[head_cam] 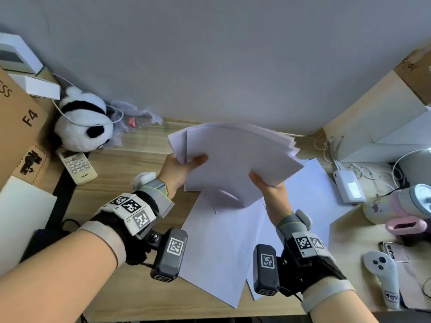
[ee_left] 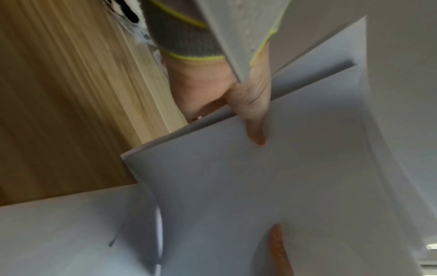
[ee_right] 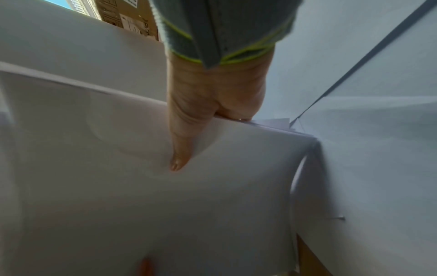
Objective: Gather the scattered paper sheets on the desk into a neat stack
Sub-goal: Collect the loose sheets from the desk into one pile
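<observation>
Left hand (head_cam: 180, 170) clamped on the left edge of a fanned bundle of white paper sheets (head_cam: 235, 157), thumb on top, grip closed around it. Bundle raised above the pale wooden desk (head_cam: 130, 164), long axis slanting from near left to far right. Right hand (head_cam: 271, 190) pinching the near edge. Loose white sheets (head_cam: 224, 250) lying flat beneath.

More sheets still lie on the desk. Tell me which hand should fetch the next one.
Probably the right hand. Both hands grip the paper stack, but the loose sheets lie below and right of it, nearer the right; the left hand could keep holding the stack.
</observation>
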Motion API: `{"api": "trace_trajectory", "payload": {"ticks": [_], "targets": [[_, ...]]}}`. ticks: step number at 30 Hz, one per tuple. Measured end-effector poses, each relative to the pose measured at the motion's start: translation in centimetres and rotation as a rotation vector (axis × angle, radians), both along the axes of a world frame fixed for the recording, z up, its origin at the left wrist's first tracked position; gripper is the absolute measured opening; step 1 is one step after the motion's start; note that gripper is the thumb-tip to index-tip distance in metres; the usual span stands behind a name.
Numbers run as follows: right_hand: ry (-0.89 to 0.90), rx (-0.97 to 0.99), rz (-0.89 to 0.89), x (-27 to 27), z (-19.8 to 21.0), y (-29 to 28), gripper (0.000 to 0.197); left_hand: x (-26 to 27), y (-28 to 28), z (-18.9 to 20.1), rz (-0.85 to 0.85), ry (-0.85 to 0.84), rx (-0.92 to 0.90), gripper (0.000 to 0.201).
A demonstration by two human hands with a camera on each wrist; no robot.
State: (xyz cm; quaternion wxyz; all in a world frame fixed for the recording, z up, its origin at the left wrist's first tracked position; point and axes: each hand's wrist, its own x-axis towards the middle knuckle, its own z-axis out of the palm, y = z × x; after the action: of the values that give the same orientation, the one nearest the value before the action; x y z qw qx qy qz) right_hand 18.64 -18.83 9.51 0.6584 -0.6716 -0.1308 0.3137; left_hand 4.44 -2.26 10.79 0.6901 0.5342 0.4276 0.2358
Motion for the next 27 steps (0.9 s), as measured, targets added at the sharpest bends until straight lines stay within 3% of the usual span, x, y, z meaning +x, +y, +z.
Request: {"api": "trace_trajectory", "payload": {"ticks": [16,27], "targets": [[-0.004,0.037,-0.049,0.9,0.7,0.8,0.014,0.6,0.6,0.9,-0.045,-0.004,-0.011,0.021],[0.055,-0.005,0.025,0.4,-1.6,0.2,0.018,0.2,0.2,-1.5,-0.139,0.089,-0.085,0.03]]}}
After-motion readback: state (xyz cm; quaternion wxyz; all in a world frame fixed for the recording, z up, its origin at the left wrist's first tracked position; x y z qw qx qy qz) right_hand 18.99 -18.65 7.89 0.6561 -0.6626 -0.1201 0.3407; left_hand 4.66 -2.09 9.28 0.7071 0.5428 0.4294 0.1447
